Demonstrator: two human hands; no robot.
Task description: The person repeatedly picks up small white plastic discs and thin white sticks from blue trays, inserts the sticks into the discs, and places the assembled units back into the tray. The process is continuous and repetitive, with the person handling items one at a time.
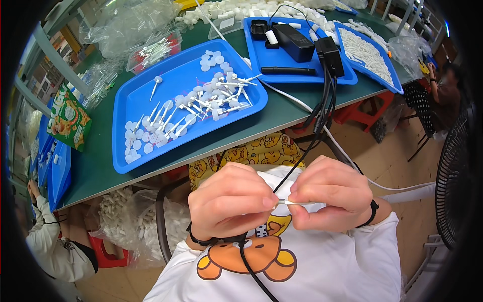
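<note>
My left hand [229,201] and my right hand [329,194] meet in front of my chest, above my lap. Both are closed in a pinch on a thin white stick-like part [283,201], one at each end. Only a short middle piece of it shows between the fingertips; its ends are hidden. Beyond my hands, a blue tray [132,103] rests on the green table. In it lie several white sticks [173,126] with pointed tips, among translucent round discs [136,143].
A second blue tray [332,78] holds black devices and cables [327,95] that hang toward my lap. Small white tubes fill a third tray [397,83]. A fan [455,176] stands at right. Co-workers sit at far left [65,251] and far right [448,90].
</note>
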